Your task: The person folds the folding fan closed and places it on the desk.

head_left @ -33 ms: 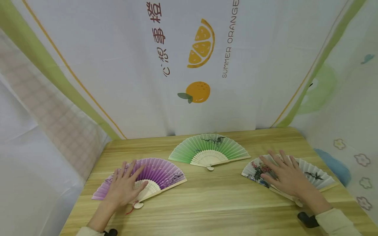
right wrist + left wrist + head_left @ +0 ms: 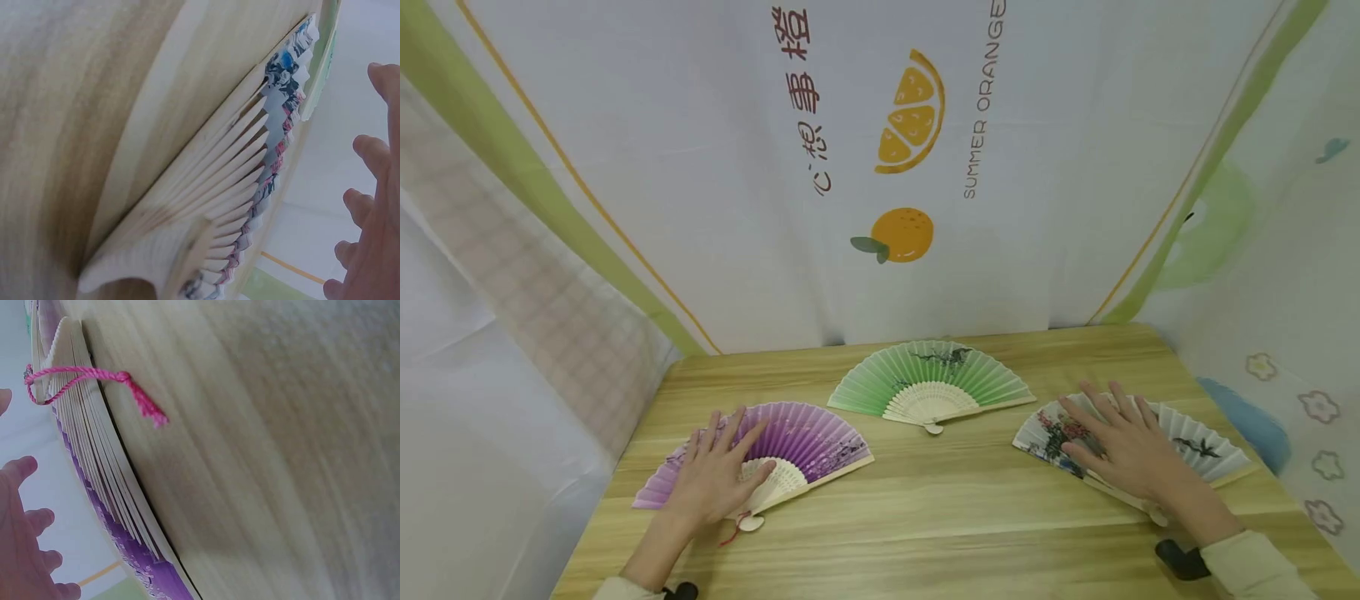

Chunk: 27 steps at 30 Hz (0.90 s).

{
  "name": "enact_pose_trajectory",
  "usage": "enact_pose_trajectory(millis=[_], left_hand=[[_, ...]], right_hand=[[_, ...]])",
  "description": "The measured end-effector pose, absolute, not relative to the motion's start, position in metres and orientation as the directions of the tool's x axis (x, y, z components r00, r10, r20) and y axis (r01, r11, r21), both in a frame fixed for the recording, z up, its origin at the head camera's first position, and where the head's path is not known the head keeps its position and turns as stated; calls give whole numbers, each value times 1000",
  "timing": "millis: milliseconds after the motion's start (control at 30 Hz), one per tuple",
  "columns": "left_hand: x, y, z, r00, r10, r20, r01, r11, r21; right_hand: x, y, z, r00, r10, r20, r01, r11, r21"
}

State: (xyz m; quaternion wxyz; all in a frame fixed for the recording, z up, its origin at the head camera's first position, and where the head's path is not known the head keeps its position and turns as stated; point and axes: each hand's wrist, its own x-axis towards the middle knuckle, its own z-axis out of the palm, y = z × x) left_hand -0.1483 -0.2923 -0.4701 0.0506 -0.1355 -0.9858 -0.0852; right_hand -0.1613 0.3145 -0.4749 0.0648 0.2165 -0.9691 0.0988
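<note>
A purple folding fan (image 2: 808, 429) lies spread on the table at the left, a red cord (image 2: 142, 403) looped through its pivot end. Above it hovers my left hand (image 2: 709, 477), fingers straight and spread; the left wrist view shows a gap between fingertips and fan. On the right is a spread white folding fan (image 2: 1206, 442) with painted flowers and a dark bird-like mark. My right hand (image 2: 1126, 454) is held over that fan, its fingers spread, and the right wrist view shows them apart from the pleats. Neither hand holds anything.
A green folding fan (image 2: 861, 383) lies spread at the back middle of the wooden table (image 2: 940, 517). White cloth (image 2: 737, 192) printed with oranges hangs behind the far edge, and more cloth hangs at both sides.
</note>
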Motion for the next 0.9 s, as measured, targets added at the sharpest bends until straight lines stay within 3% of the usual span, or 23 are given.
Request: enact_pose_trajectory(millis=[167,300,467,667,767,900], left_hand=[[-151,-296,-469,-960,254,119,274,938,211],[-153,-303,-464,-953,254,163,296,894,336],[-158,-311,-458,-937,239,255,340,789,512],[-166,-311,-454,-972,147,183,233,706,669],[-171,-304,-452,-976,138,166,216,651,728],[-176,-294,-446,-974,154,165,224,578,784]], right_hand=[[-165,309,-473,-881,-419,218,-461,865,-200],[-173,299,-470,-873,-405,271,-482,798,-362],[-182,280,-465,-903,-324,281,-428,648,-629],[-196,257,-459,-922,-271,279,-364,354,-861],[-199,246,-459,-936,-259,238,-298,222,-929],[-201,236,-463,-958,-230,170,-206,144,-968]])
